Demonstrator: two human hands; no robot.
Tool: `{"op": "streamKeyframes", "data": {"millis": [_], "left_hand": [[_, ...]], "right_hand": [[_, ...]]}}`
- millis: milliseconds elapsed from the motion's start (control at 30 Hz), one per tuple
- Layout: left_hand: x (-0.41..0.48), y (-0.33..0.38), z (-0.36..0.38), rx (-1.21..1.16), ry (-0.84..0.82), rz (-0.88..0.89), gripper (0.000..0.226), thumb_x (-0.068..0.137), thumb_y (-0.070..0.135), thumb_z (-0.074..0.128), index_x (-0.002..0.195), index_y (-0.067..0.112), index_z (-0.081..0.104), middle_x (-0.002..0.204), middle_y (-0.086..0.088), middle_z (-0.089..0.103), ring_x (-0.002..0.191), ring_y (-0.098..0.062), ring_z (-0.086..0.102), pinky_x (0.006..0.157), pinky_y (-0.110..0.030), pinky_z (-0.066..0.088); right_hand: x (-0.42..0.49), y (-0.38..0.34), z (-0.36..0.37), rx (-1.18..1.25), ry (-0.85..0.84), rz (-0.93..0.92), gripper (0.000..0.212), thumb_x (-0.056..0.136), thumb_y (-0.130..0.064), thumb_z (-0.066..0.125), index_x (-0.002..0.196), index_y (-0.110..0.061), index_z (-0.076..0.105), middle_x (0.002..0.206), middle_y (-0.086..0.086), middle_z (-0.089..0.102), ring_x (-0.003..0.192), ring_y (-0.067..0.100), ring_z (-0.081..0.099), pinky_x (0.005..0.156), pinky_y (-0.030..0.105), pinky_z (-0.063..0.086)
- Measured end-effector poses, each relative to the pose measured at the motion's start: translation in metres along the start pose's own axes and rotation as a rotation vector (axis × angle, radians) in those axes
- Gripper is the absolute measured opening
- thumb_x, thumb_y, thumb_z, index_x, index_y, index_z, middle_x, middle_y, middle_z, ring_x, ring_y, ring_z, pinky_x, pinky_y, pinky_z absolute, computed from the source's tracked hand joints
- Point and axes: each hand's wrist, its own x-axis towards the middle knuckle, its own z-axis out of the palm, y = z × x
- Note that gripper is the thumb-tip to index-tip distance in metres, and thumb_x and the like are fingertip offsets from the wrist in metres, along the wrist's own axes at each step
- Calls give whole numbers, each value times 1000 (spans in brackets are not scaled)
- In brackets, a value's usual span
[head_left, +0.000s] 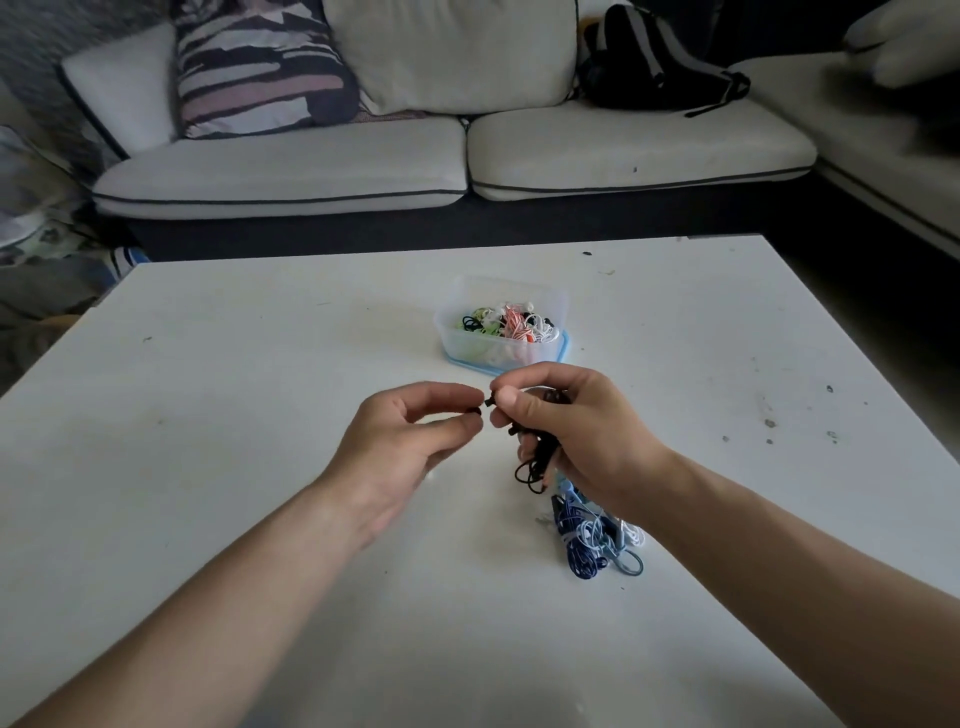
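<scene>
Gripping black earphone cable (535, 460) in right fingers (519, 406), loops bunched below; pinching its end with left fingers (448, 395), likely untangling.

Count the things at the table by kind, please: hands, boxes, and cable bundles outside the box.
Hands: 2, the left hand and the right hand
Box: 1
Cable bundles outside the box: 2, the black cable held in both hands and the blue heap
Total: 5
</scene>
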Motion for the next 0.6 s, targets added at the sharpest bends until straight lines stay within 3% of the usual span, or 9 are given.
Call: {"op": "streamKeyframes", "data": {"millis": [133, 200, 300, 400, 600], "left_hand": [[-5, 3, 12, -204, -60, -47, 24, 73, -8, 69, 93, 3, 74, 87, -10, 76, 85, -16, 72, 78, -19, 56], [-5, 3, 13, -239, -84, -70, 27, 78, -12, 63, 100, 1, 72, 92, -11, 76, 88, -16, 72, 79, -19, 56], [-6, 4, 10, -244, -103, -90, 28, 84, -14, 57, 103, 0, 71, 100, -11, 75, 90, -18, 73, 81, -20, 57], [-6, 5, 6, -271, -80, -84, 25, 83, -14, 58, 100, 0, 71, 99, -15, 75, 86, -19, 73, 78, -20, 58], [-3, 7, 4, -258, -76, -39, 30, 66, -1, 68, 95, 3, 71, 99, -21, 74, 95, -26, 73, 75, -20, 57]], "right_hand": [[-2, -1, 1, 73, 21, -17, 7, 87, -10, 69, 91, -11, 76, 79, 15, 64, 52, 16, 51, 54, 29, 49], [-2, -3, 0, 94, 52, -1, 9, 91, -5, 66, 94, -8, 73, 84, 19, 64, 51, 16, 50, 54, 29, 49], [-1, -5, -3, 95, 89, 11, 8, 91, -4, 65, 96, -7, 71, 88, 22, 64, 51, 17, 50, 56, 32, 48], [-2, -6, -5, 88, 81, 12, 8, 92, -3, 63, 95, -5, 69, 84, 14, 72, 52, 17, 49, 54, 29, 49], [-6, -7, -5, 28, 6, 5, 7, 92, -5, 64, 95, -5, 70, 83, 15, 74, 54, 16, 48, 58, 30, 49]]}}
